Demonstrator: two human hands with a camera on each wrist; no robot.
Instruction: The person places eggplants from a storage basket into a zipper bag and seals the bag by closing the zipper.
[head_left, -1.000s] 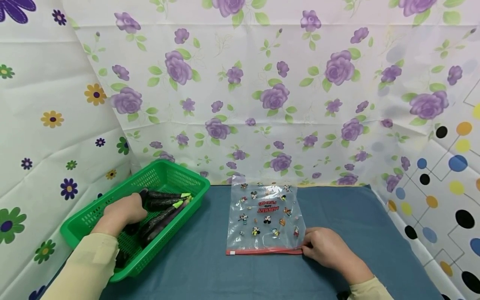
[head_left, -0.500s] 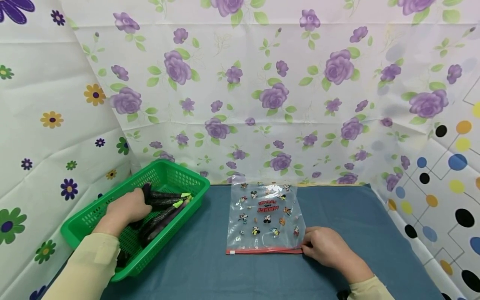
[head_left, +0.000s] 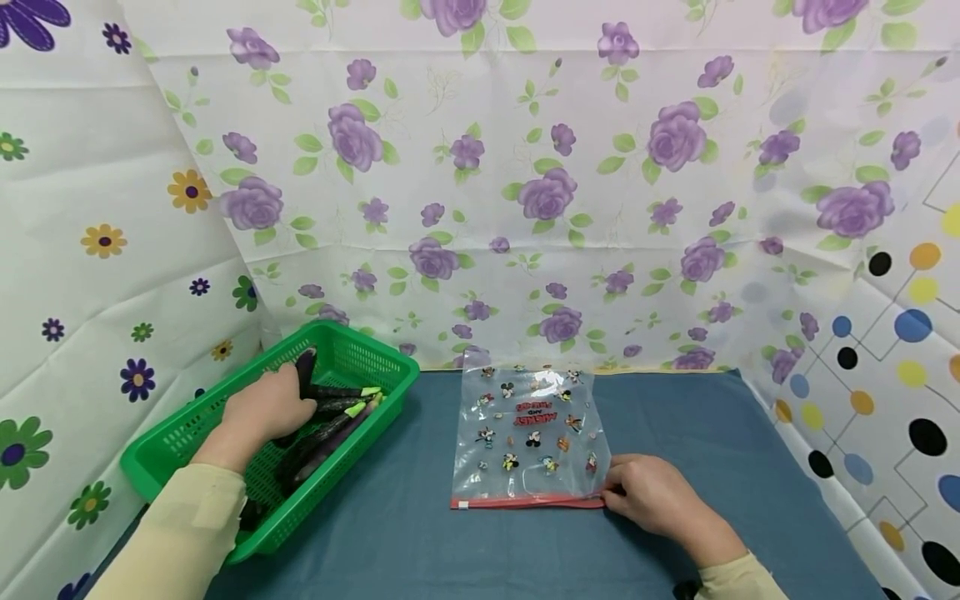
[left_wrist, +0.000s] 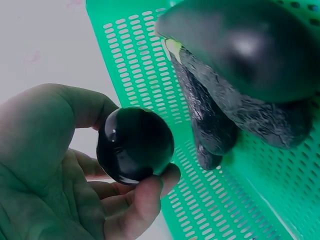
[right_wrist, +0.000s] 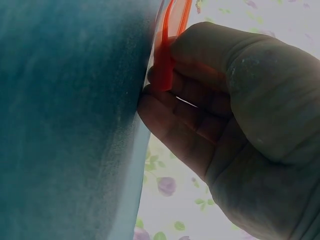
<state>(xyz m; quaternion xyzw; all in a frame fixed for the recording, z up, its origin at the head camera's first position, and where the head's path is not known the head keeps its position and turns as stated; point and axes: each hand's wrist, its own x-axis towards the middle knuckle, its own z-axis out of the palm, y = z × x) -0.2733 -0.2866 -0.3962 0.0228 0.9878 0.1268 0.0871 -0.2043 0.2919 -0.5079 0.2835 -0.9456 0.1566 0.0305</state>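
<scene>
My left hand reaches into the green basket and grips a dark, glossy eggplant. Its rounded end shows between thumb and fingers in the left wrist view. Beside it in the basket lie a smooth dark eggplant and dark, wrinkled long vegetables with bright green tips. On the right, my right hand pinches the corner of a clear zip bag at its red zip strip. The bag lies flat, printed with small cartoon figures, its zip edge toward me.
A blue cloth covers the table. Behind it hangs a white sheet with purple roses, and patterned sheets close off both sides. Another dark item sits at the basket's near end.
My left hand has risen slightly and shifted right inside the basket, with the eggplant tilting along in its grip. The right hand and the zip bag stay put.
</scene>
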